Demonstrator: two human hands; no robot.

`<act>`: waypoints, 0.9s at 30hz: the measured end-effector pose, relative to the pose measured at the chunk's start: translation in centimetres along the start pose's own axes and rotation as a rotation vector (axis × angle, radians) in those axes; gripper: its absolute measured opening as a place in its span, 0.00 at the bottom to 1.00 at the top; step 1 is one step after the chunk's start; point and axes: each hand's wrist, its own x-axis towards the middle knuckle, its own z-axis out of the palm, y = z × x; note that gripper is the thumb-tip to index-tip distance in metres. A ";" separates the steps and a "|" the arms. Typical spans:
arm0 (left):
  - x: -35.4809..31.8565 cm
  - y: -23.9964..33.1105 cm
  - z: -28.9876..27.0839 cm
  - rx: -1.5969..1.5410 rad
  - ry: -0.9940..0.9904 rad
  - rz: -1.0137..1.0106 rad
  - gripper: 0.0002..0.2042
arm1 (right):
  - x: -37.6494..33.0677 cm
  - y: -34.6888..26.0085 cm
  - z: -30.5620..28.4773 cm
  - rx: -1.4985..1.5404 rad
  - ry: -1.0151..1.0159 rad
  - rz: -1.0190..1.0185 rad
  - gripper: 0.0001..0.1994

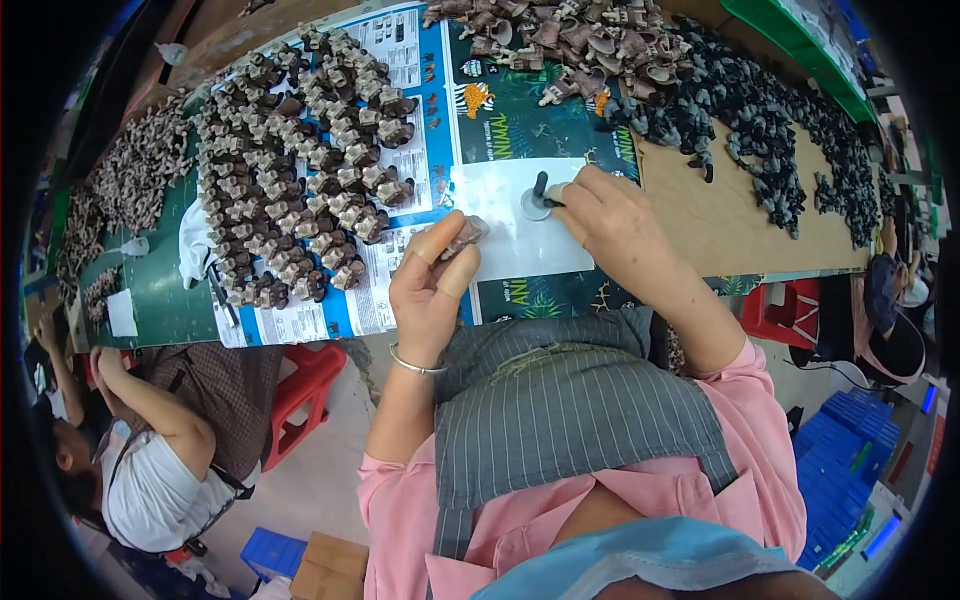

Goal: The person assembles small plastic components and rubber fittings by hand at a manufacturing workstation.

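Observation:
My left hand point(432, 275), with tan wraps on its fingers, pinches a small grey-brown molded plastic piece point(465, 236) above the left edge of a white sheet point(525, 252). At the sheet's far right, my right hand point(617, 227) has its thumb and fingers closed on a small dark piece point(551, 203), partly hidden by the fingertips. That piece is over a small round clear dish point(534, 207). Another dark upright part point(541, 185) shows at the dish's rim; whether the two are joined I cannot tell.
Rows of brown-and-cream figures point(300, 170) stand to the left. Brown parts point(590, 45) are heaped at the back, dark grey parts point(770, 150) to the right on cardboard point(735, 230). A co-worker point(165, 450) sits at the left near a red stool point(300, 400).

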 end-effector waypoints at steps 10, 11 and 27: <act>0.1 0.7 0.2 -0.111 -0.001 -0.070 0.20 | 0.3 0.1 0.0 -0.046 0.000 -0.053 0.06; 0.2 0.7 0.2 -0.129 -0.007 -0.087 0.19 | 0.2 0.2 0.0 -0.042 -0.005 -0.058 0.06; 1.1 2.5 1.7 -0.325 -0.093 -0.372 0.16 | -2.0 -0.1 -0.4 1.248 0.011 0.635 0.09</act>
